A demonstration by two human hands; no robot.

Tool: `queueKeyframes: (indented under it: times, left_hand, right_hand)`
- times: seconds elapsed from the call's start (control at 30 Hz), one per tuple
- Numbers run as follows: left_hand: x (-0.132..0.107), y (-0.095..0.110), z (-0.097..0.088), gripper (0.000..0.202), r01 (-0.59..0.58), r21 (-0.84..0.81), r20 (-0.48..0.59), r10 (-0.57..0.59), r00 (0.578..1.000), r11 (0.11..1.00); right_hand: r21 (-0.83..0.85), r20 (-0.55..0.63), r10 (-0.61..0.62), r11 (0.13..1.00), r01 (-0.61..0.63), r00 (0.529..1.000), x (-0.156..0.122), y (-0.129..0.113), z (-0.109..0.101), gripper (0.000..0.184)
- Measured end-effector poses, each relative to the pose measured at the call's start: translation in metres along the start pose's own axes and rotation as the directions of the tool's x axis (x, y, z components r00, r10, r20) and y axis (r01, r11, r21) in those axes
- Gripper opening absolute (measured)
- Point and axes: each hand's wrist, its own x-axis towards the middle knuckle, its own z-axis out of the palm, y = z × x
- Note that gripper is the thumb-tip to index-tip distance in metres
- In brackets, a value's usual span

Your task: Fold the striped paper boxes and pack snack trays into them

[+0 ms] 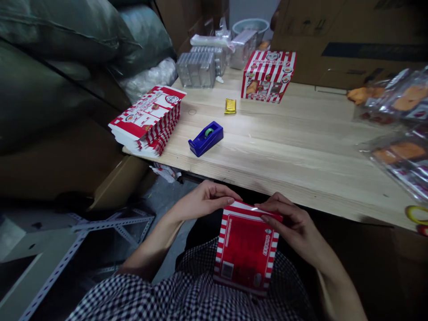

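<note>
Red-and-white box [248, 252] was held in front of the checked top [150, 296], just off the near edge of the table [310, 147]. Right hand [289, 218] was placed at the box's top right corner: thumb laid on the printed face, fingers bent over the top edge, corner gripped. Left hand [209, 199] was set at the top left corner, thumb and fingers pointed inward; whether the edge was pinched could not be told. Both forearms were angled in toward the box.
</note>
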Motion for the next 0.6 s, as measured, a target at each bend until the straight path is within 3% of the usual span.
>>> queueKeyframes:
  times: [0.3, 0.43, 0.6]
  left_hand:
    - [-0.002, -0.001, -0.002, 0.031, -0.039, 0.249, -0.036, 0.050, 0.998, 0.968]
    - [-0.012, -0.001, -0.003, 0.040, -0.059, 0.241, 0.027, 0.054, 0.998, 0.969]
    - [-0.015, -0.006, 0.002, 0.032, -0.101, 0.223, -0.036, 0.112, 0.993, 0.970]
  right_hand:
    - [0.031, -0.024, 0.025, 0.999, -0.025, 0.999, 0.001, 0.005, 0.004, 0.017]
    - [0.057, -0.038, 0.032, 0.998, -0.030, 0.999, 0.001, 0.010, 0.005, 0.017]
    - [0.050, -0.038, 0.074, 0.996, -0.072, 0.997, 0.000, 0.010, 0.005, 0.018]
